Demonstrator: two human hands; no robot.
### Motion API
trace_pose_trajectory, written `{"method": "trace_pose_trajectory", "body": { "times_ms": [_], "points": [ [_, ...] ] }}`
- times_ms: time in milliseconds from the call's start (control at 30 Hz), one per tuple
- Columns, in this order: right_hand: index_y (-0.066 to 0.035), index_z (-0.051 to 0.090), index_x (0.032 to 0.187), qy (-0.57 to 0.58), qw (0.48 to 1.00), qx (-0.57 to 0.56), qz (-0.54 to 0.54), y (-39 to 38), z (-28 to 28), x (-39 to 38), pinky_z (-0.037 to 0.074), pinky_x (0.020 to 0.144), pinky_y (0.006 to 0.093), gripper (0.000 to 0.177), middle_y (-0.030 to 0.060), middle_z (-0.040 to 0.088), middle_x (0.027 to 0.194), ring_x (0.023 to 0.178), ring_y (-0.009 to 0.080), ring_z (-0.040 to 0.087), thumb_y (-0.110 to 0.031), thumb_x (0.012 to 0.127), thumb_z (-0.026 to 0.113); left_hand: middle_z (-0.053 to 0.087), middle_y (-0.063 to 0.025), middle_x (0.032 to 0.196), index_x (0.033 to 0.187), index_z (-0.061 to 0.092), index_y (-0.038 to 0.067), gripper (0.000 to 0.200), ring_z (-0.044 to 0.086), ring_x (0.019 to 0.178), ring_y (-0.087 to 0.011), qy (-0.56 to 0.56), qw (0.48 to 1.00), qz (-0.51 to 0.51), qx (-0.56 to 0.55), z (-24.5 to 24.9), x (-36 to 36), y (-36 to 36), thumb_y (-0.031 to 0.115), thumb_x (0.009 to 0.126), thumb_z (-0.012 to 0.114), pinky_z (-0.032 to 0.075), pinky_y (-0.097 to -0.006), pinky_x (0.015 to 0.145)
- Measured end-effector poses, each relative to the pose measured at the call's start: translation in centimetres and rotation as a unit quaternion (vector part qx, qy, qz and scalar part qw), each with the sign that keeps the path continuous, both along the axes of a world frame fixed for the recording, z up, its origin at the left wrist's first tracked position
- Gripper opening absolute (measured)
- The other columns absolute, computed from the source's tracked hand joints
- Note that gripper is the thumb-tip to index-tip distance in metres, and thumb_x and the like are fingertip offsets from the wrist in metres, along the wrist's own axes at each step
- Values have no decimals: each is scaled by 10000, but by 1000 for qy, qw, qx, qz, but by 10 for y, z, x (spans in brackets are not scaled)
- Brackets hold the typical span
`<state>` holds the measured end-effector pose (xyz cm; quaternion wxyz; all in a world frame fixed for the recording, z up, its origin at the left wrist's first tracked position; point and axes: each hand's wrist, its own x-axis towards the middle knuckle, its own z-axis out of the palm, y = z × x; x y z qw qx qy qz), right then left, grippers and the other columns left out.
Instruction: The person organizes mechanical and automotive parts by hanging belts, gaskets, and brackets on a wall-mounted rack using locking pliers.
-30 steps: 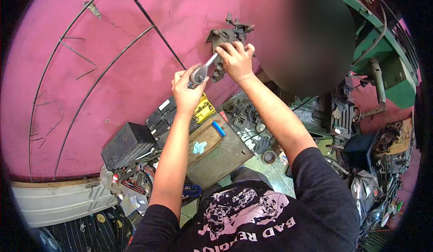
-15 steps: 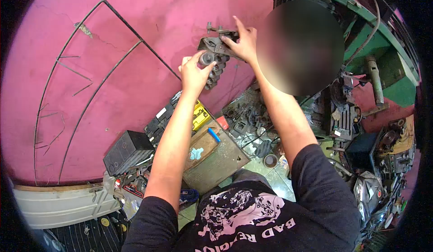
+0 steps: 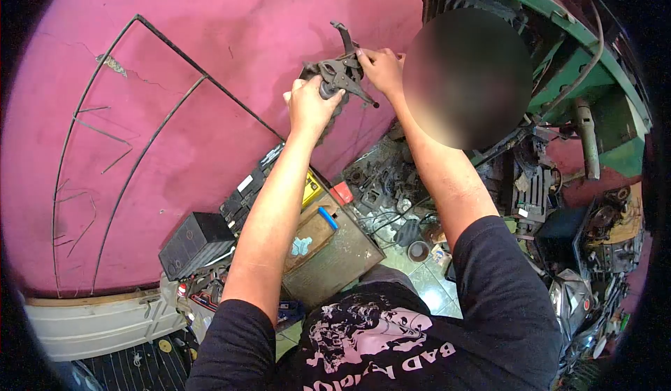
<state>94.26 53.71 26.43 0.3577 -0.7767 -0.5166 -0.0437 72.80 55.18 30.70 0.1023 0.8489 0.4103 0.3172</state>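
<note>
I hold a dark, greasy metal bracket part up in front of the pink wall. My right hand grips its right side, with a thin lever sticking up above my fingers. My left hand is closed around a ratchet wrench, of which only the grey socket end shows, pressed against the part's lower left. Both arms reach up from my black printed shirt.
Below my arms lie black batteries, a yellow box, a rusty metal case with a blue piece on it, and scattered engine parts. A green metal frame and more scrap fill the right. A blurred patch sits beside my right arm.
Both hands have lifted the part higher and turned it. The ratchet's shiny handle, visible a second ago, is now hidden inside my left fist against the part.
</note>
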Motion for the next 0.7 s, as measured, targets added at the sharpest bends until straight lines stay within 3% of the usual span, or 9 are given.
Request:
{"method": "trace_pose_trajectory", "body": {
  "times_ms": [133, 267, 333, 367, 467, 667, 700],
  "points": [
    [-264, 769, 1139, -12, 998, 59, -3, 6, -14, 1, 230, 1051, 688, 409, 68, 747, 1069, 1175, 265, 605, -505, 1008, 465, 722, -101, 927, 1081, 748, 100, 458, 622, 1006, -281, 12, 1000, -18, -5, 6, 3, -2, 374, 727, 846, 416, -443, 886],
    [-243, 750, 1176, 31, 999, 22, -34, 7, -38, 3, 231, 1036, 713, 439, 82, 743, 1078, 1188, 273, 603, -486, 1029, 416, 726, -84, 954, 1119, 749, 127, 474, 636, 999, -271, 9, 999, -28, 13, 11, 20, 3, 402, 742, 837, 440, -436, 881],
    [-218, 731, 1212, 130, 983, -122, -40, 10, -52, 8, 217, 1036, 748, 484, 99, 730, 1134, 1199, 307, 604, -472, 1053, 352, 728, -92, 934, 1160, 746, 139, 502, 642, 982, -278, 61, 997, -32, 19, 14, 31, 8, 419, 751, 825, 450, -445, 868],
    [-198, 708, 1249, 167, 979, -112, -30, 9, -61, 9, 202, 1048, 764, 543, 131, 705, 1211, 1218, 358, 596, -499, 1061, 296, 729, -100, 908, 1186, 741, 158, 508, 645, 977, -288, 76, 996, -44, -5, 16, 37, 10, 429, 761, 811, 459, -458, 857],
    [-208, 678, 1293, 241, 966, -80, -54, 18, -81, 7, 182, 1059, 772, 579, 146, 673, 1288, 1254, 390, 576, -539, 1058, 266, 724, -106, 879, 1193, 739, 175, 504, 644, 981, -298, 101, 993, -58, 28, 18, 45, 10, 429, 763, 806, 463, -482, 847],
    [-249, 615, 1382, 287, 948, -127, -51, 18, -70, 11, 102, 1093, 788, 607, 133, 603, 1413, 1398, 398, 456, -589, 1043, 245, 729, -112, 954, 1216, 714, 158, 440, 630, 1026, -297, 99, 993, -58, 16, 11, 30, 1, 372, 833, 749, 415, -483, 865],
    [-249, 615, 1382, 283, 949, -126, -51, 18, -69, 11, 102, 1093, 788, 607, 133, 603, 1413, 1398, 398, 456, -589, 1043, 245, 732, -102, 976, 1211, 714, 147, 422, 622, 1038, -290, 76, 994, -55, 56, 7, 24, -3, 360, 848, 735, 405, -471, 872]
  ]
}}
